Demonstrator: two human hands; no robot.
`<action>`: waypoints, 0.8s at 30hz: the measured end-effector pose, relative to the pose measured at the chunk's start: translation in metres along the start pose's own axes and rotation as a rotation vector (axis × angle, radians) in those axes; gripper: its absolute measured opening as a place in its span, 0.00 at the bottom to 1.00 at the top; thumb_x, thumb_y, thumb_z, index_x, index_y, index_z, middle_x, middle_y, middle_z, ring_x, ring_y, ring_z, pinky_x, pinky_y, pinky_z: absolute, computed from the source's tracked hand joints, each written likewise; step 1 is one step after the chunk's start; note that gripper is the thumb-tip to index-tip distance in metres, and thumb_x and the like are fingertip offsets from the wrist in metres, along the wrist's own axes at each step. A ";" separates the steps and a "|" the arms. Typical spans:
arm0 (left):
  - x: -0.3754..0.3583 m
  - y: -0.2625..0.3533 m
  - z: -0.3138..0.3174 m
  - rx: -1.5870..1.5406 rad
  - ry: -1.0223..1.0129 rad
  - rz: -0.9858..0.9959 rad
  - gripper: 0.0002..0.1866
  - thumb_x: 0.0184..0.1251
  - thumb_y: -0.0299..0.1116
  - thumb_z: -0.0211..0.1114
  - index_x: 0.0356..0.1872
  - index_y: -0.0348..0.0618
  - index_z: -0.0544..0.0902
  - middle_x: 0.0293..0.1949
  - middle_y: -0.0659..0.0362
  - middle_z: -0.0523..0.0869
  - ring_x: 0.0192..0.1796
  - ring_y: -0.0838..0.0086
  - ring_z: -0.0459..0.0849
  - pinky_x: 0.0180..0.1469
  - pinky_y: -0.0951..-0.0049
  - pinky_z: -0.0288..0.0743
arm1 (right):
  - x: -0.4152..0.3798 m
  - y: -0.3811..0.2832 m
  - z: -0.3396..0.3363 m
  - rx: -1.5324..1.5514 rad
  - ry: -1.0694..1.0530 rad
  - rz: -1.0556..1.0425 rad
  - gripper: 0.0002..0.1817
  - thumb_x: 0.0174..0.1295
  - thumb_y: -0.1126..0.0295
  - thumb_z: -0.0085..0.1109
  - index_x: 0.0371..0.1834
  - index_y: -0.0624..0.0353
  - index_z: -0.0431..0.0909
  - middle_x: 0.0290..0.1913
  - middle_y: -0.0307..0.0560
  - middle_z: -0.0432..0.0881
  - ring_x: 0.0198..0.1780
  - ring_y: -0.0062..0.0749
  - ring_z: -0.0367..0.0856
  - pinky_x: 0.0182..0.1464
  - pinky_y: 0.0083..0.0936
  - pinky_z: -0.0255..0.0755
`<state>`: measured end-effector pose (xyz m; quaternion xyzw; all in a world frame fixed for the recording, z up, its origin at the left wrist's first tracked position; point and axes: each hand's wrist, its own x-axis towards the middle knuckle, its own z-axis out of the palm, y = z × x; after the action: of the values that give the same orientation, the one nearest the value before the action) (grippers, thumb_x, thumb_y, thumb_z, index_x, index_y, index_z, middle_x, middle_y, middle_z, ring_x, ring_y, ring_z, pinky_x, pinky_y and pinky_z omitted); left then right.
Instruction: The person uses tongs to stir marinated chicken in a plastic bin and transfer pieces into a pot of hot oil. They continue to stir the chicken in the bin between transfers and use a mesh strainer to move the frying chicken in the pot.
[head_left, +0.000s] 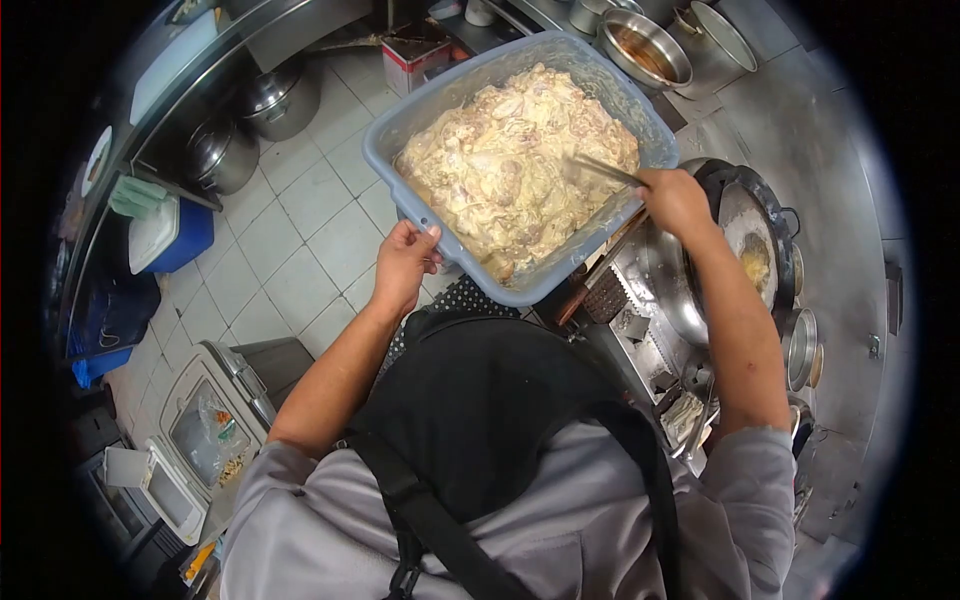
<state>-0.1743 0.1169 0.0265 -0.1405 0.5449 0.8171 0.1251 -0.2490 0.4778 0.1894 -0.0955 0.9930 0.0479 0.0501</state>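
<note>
A grey-blue plastic tub [395, 165] is tilted in front of me, filled with batter-coated raw meat pieces [510, 150], probably chicken. My left hand [405, 262] grips the tub's near left corner, thumb over the rim and fingers curled below. At the right rim, my right hand [675, 205] is closed around a slim metal utensil [605, 168] that looks like tongs. Its tips point left and reach into the coated meat. What supports the tub from below is hidden.
To the right a large dark wok [745, 215] holds something frying in pale, foamy oil. Beyond the tub stands a steel pan [645, 55] of brown liquid. A box grater [605, 298] lies near the wok. At lower left is an open bin [205, 430]; a blue cooler [180, 235] sits farther left.
</note>
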 end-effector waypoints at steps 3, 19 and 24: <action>0.000 0.000 0.000 0.007 -0.011 0.013 0.09 0.70 0.35 0.66 0.36 0.46 0.75 0.30 0.64 0.80 0.30 0.79 0.79 0.31 0.79 0.71 | -0.005 0.026 -0.012 0.280 0.054 0.074 0.15 0.61 0.66 0.60 0.48 0.59 0.84 0.39 0.57 0.86 0.43 0.51 0.85 0.48 0.42 0.75; -0.003 0.000 0.004 0.015 0.022 0.027 0.07 0.71 0.33 0.65 0.37 0.44 0.76 0.30 0.64 0.80 0.28 0.80 0.78 0.28 0.81 0.70 | 0.030 -0.040 0.054 -0.065 0.005 0.070 0.12 0.64 0.70 0.49 0.42 0.59 0.83 0.39 0.58 0.86 0.44 0.52 0.87 0.47 0.44 0.79; -0.006 0.001 0.005 0.013 0.028 0.030 0.07 0.71 0.33 0.64 0.37 0.44 0.76 0.30 0.64 0.80 0.28 0.81 0.77 0.28 0.81 0.70 | 0.034 -0.079 0.061 0.080 0.049 -0.021 0.10 0.63 0.70 0.53 0.40 0.61 0.83 0.38 0.59 0.86 0.41 0.52 0.86 0.46 0.44 0.78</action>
<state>-0.1699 0.1211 0.0311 -0.1428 0.5538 0.8134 0.1064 -0.2613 0.4003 0.1185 -0.1052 0.9940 0.0056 0.0302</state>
